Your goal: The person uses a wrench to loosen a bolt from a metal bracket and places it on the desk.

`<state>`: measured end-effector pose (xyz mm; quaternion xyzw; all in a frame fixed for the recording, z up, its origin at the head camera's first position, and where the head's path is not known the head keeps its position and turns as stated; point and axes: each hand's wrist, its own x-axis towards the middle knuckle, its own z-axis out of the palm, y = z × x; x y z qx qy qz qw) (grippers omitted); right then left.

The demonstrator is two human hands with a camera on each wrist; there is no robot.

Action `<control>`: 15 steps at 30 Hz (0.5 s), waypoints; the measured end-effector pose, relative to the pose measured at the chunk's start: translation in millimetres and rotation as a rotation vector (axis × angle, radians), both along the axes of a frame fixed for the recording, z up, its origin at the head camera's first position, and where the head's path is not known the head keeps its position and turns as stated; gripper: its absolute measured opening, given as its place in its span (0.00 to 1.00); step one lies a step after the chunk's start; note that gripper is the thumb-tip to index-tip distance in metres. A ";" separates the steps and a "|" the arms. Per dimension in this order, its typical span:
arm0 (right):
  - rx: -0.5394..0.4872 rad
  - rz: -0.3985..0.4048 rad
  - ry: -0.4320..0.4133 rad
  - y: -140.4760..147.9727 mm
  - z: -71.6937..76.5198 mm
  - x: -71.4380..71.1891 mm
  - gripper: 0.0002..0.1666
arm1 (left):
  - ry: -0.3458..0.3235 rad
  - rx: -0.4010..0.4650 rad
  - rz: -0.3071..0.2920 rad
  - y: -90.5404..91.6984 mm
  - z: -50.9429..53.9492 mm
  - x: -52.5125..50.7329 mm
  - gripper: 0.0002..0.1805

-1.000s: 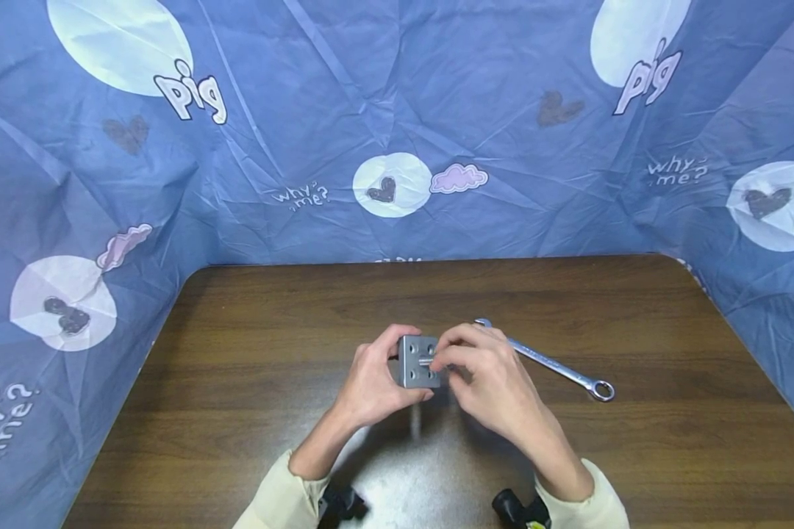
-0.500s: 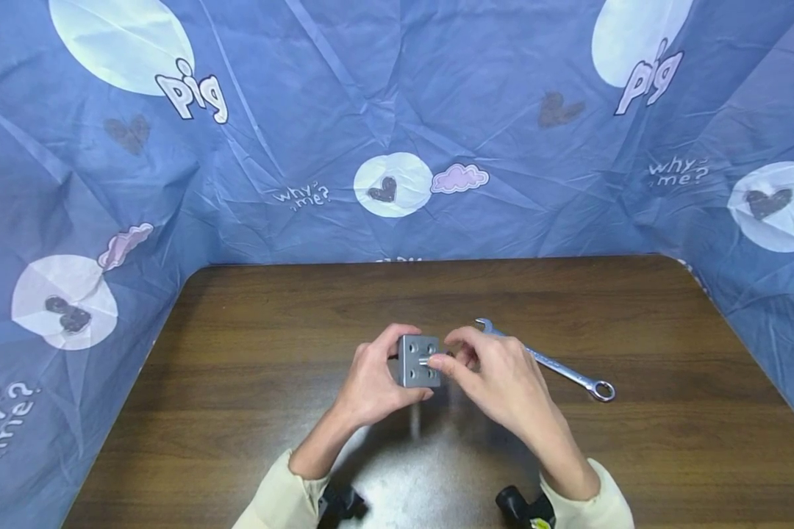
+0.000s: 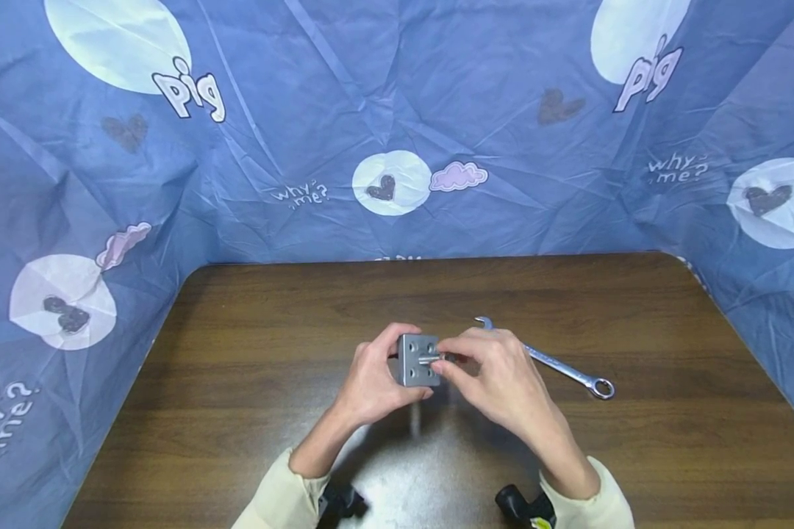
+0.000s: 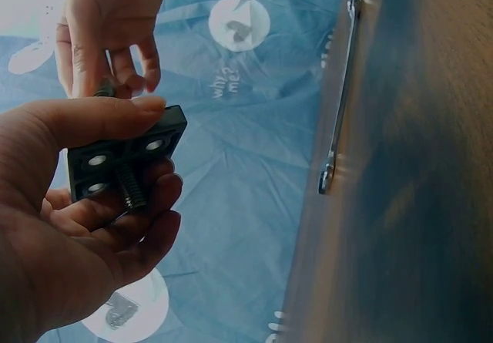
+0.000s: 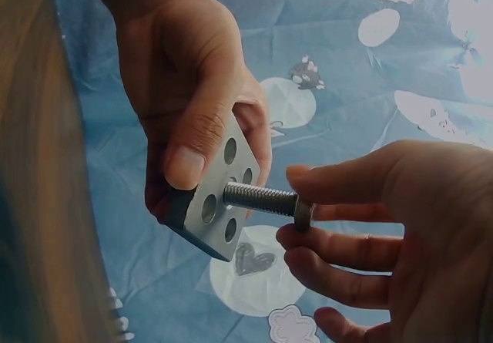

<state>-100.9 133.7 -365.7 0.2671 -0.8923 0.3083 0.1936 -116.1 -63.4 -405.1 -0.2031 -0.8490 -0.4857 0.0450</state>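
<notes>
My left hand [image 3: 373,380] grips a square grey metal block [image 3: 407,373] by its edges above the table. The block's face has several round holes, and a threaded bolt [image 5: 263,198] runs into its centre. Thumb and fingers of my right hand [image 3: 503,376] pinch the round head of this bolt, a shank's length out from the face. In the left wrist view the threaded tip of the bolt [image 4: 131,190] sticks out on the opposite side of the block [image 4: 79,175].
A combination wrench [image 3: 564,369] lies slantwise on the brown wooden table [image 3: 271,323], behind and right of my right hand. Blue printed cloth [image 3: 291,132] hangs round the table's back and sides.
My right fingers moved off the bolt, spread to the right, then came back to pinch its head. The left hand and block stayed nearly still.
</notes>
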 end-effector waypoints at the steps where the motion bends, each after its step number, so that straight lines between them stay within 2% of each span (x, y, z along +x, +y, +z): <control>1: 0.000 0.011 0.026 0.5 -0.3 -0.4 0.10 | 0.002 -0.002 -0.001 0.0 0.1 -0.1 0.40; 5: 0.012 0.024 0.085 1.7 -0.5 -0.7 0.11 | 0.010 -0.011 -0.008 -0.1 0.4 -0.3 0.40; 15: -0.008 0.044 0.102 -1.9 -1.4 0.3 0.13 | 0.009 0.003 -0.006 0.3 -0.4 0.2 0.40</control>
